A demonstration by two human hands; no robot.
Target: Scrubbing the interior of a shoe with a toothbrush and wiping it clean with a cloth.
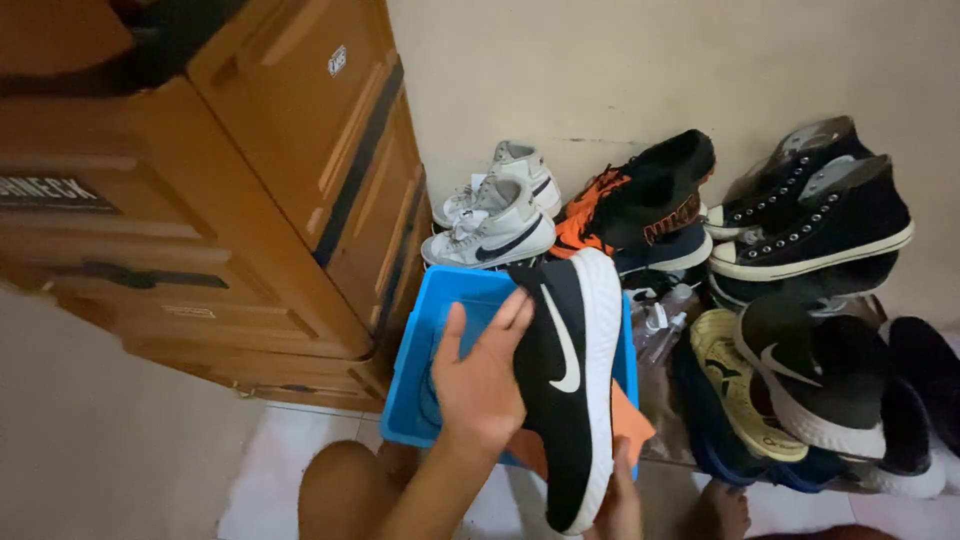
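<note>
A black running shoe (570, 390) with a white sole hangs tilted on its side over a blue plastic tub (440, 300). My left hand (485, 375) lies flat against the shoe's upper, fingers spread. My right hand (620, 500) grips the shoe from below near the heel, and only its fingers show. An orange cloth (632, 425) sticks out behind the shoe's sole; I cannot tell whether either hand holds it.
A wooden drawer cabinet (250, 180) stands at left against the tub. Along the wall lie white sneakers (495, 225), an orange-black shoe (640, 195), black high-tops (815, 215) and further dark shoes (820, 390). My knee (345, 490) shows below.
</note>
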